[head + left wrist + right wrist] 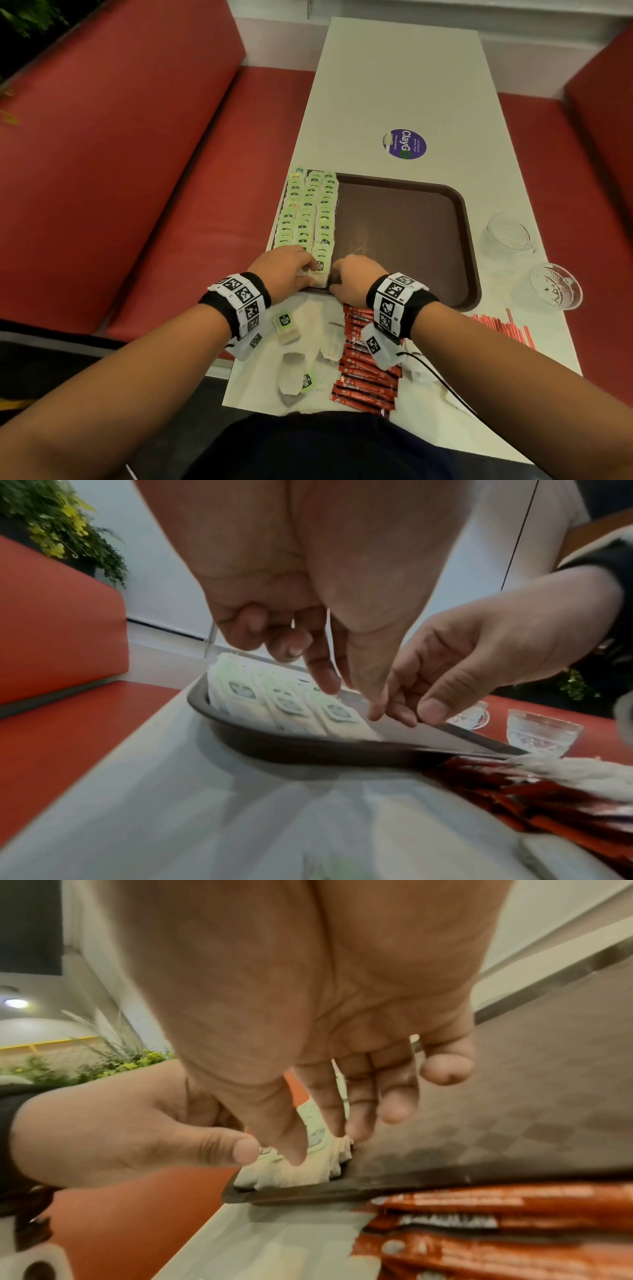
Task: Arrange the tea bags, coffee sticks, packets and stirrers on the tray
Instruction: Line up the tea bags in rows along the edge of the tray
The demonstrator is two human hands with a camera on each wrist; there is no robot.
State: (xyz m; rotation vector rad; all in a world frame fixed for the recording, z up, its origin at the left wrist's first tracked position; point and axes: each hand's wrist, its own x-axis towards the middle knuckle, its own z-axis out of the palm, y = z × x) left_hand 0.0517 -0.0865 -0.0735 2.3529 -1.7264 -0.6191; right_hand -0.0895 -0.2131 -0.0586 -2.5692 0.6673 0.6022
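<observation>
A brown tray [404,233] lies on the white table, with three rows of green-tagged tea bags [305,212] along its left side. Both hands meet at the near end of the third row. My left hand [313,270] holds the nearest tea bag [318,281] from the left. My right hand [337,274] pinches its right edge between thumb and index finger. In the right wrist view that tea bag [308,1175] sits against the tray's near rim under my right hand [318,1146]. The left wrist view shows my left hand [349,699] over the rows [284,704].
Loose tea bags [287,329] and a pile of red coffee sticks [363,377] lie on the table between the tray and me. Red stirrers [503,325] lie to the right. Two glass cups [510,233] [555,287] stand right of the tray. Red bench seats flank the table.
</observation>
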